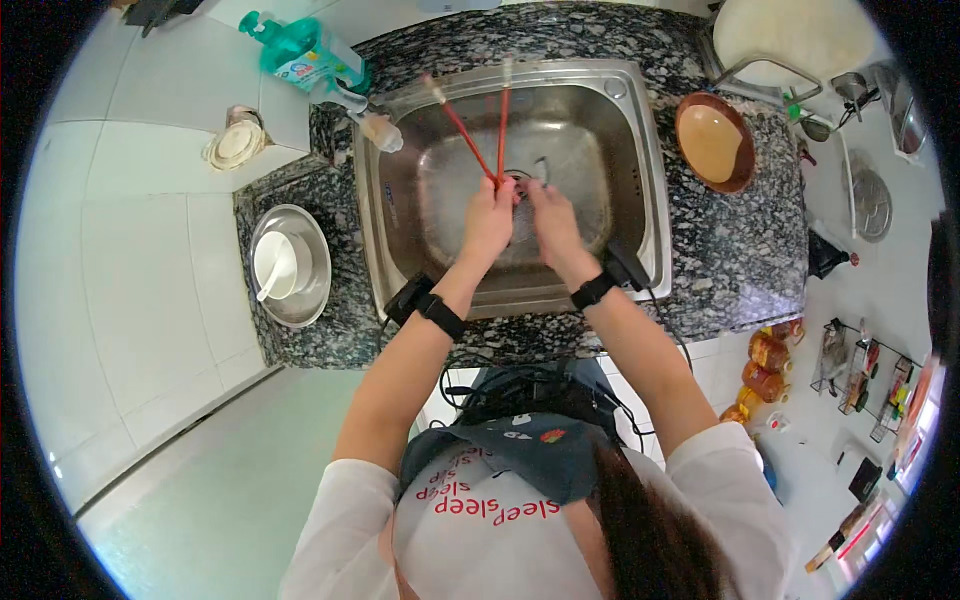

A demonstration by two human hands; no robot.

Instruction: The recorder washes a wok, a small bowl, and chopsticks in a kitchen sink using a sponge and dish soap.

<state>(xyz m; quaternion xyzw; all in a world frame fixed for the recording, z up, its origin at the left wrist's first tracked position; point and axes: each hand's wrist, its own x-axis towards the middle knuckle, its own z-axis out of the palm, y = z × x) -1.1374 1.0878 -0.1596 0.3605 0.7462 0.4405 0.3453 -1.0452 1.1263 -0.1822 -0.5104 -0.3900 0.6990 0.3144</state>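
Observation:
Two red chopsticks with pale ends spread in a V over the stainless steel sink. My left hand grips them together near their lower ends, above the basin. My right hand is just to the right of it, its fingers slightly blurred and close to the chopstick ends; whether it touches them I cannot tell. Below the hands the drain is partly hidden. A faucet spout with a pale end piece reaches over the basin's left rim.
On the left of the granite counter, a metal bowl holds a white bowl and a white spoon. A green pump bottle stands at the back left. A brown bowl sits at right; cables hang from both wrists.

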